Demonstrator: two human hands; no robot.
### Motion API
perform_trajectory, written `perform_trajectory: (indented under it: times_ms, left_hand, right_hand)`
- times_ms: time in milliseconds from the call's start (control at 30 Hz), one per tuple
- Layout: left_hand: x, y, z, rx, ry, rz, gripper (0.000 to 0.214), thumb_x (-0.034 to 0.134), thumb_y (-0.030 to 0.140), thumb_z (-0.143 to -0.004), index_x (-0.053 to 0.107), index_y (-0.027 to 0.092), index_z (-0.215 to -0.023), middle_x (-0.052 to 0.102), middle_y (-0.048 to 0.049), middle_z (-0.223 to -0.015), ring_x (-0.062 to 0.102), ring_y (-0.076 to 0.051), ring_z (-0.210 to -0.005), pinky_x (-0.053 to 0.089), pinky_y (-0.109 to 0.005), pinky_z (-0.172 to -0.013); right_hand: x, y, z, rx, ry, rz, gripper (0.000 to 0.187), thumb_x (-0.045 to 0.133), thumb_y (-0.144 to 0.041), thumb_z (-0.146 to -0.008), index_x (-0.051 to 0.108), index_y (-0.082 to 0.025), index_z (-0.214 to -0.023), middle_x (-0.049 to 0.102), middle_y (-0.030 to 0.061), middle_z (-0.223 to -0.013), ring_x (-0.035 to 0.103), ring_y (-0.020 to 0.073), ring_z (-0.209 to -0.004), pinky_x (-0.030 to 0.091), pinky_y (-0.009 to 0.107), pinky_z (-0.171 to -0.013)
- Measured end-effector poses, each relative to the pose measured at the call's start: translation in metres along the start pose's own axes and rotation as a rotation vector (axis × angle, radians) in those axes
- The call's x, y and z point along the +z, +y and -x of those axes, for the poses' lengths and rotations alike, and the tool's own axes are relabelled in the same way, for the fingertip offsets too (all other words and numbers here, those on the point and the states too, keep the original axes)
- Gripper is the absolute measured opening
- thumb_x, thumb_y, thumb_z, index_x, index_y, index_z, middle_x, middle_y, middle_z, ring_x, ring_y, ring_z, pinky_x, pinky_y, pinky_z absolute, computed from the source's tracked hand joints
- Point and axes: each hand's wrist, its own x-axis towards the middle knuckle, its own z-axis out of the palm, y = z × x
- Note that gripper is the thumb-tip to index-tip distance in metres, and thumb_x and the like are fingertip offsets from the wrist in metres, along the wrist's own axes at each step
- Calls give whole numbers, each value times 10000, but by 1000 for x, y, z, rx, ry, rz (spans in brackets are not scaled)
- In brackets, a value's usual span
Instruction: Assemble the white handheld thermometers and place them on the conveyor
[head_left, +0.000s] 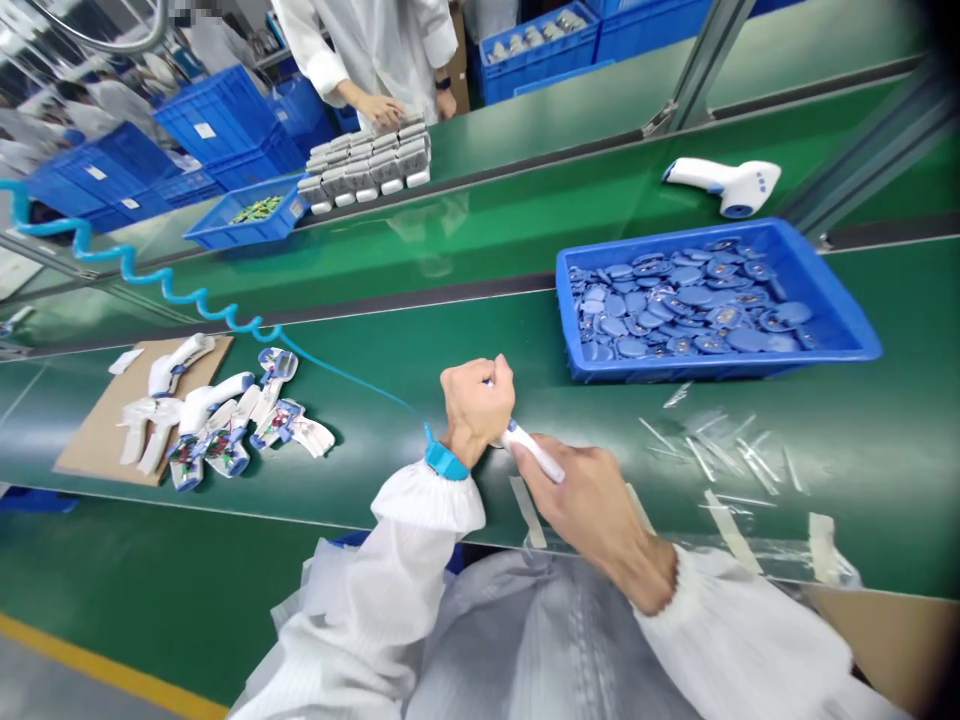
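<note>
Thermometer point(534, 453) low over near edge of desk point(375, 470), between both hands. Left hand point(476, 405) clenched round head end; right hand point(592, 510) pinching white handle. Likely light, stiff, smooth plastic, slippery. Best hold: handle, firm, clear of head. Blue tray point(712, 366) far right.

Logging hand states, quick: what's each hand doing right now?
Left hand: closed around the upper end of the white device.
Right hand: closed on the handle of the same white device.
</note>
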Motion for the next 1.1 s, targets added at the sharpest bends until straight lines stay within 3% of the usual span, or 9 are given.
perform_trajectory:
  times_ms: [233,400,500,700,800,867,967,1033,1100]
  left_hand:
    - [-10,-4,-9,-48,-106,120,600,606,457,-931,399,184,-439,372,13,-464,340,-104,-486,254,-310,-549]
    - [-23,-5,1,-463,-152,854,630,497,717,-948,570,189,-612,573,-28,-602,583,-158,-562,482,-298,-621]
    - [-24,-2,3,-498,-81,1022,614,549,734,-923,549,190,-639,552,-12,-612,590,-152,-560,510,-302,-639]
    - [-19,4,11,-287,-68,743,647,461,746,-959,593,179,-675,585,-40,-642,571,-149,-595,469,-287,-633]
    - [-34,4,17,-127,-376,475,565,533,702,-937,629,186,-728,653,-60,-791,607,-179,-750,476,-299,-726]
    - [-52,0,17,-51,-634,181,439,679,586,-878,646,187,-696,671,-45,-790,589,-181,-763,440,-294,-733]
    - [-80,-12,-1,-268,-743,-129,381,707,451,-857,632,182,-597,598,-4,-589,507,-151,-590,337,-280,-592]
    - [-94,-19,-29,-462,-628,-197,382,731,416,-847,630,173,-571,569,3,-538,479,-139,-532,288,-269,-532]
    - [-100,-17,-63,-593,-397,-118,420,765,377,-847,580,161,-538,518,14,-492,430,-114,-490,255,-254,-497]
  right_hand:
    - [13,-1,-3,-14,73,85,429,428,-399,-1051,713,-175,-823,665,35,-606,577,142,-493,255,286,-529]
    - [4,2,17,-95,157,153,437,404,-398,-1070,699,-162,-850,609,16,-571,469,118,-413,174,284,-481]
    - [1,5,20,-190,219,258,414,418,-389,-1072,693,-164,-859,567,-10,-543,418,106,-382,154,273,-452]
    - [0,3,11,-93,78,26,467,417,-464,-1061,736,-186,-863,534,-25,-513,402,107,-392,245,258,-431]
    - [-11,8,15,102,-88,-215,466,463,-533,-1040,792,-211,-965,637,-16,-575,558,131,-478,406,234,-480]
    - [-27,16,25,163,-85,-239,427,510,-541,-1019,794,-226,-1071,753,0,-759,647,148,-558,486,247,-532]
    - [-64,38,48,159,134,-9,405,516,-552,-1011,775,-260,-1121,793,30,-1026,735,195,-731,573,304,-657]
    - [-89,61,59,174,284,244,455,450,-590,-1024,760,-275,-1131,777,54,-1114,745,258,-882,592,384,-751]
    - [-108,90,63,150,326,415,584,371,-673,-1012,729,-256,-1209,733,104,-1236,717,331,-1000,579,478,-814]
